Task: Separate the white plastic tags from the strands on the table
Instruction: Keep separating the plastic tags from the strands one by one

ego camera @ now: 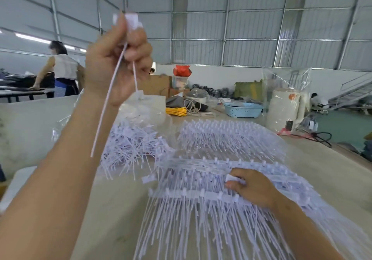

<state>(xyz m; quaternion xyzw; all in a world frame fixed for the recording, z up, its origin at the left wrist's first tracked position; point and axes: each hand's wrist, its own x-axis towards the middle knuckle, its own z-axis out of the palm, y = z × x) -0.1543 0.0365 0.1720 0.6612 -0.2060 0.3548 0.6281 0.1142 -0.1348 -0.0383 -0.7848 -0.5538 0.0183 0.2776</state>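
My left hand (118, 58) is raised high above the table and grips white plastic tags (131, 21), whose thin tails hang down past my wrist. My right hand (251, 187) rests on the nearest comb of joined strands (201, 195) and pinches one white tag (231, 179) on it between thumb and fingers. A loose heap of separated tags (128, 145) lies at the left of the table. A second stack of joined strands (231, 137) lies behind the near one.
A clear plastic bag (141, 111) lies behind the heap. Farther back stand a blue basket (242, 110), yellow cord (177, 111), a white appliance (285, 111) and boxes. A person works at another table at the far left. The table's right edge runs diagonally.
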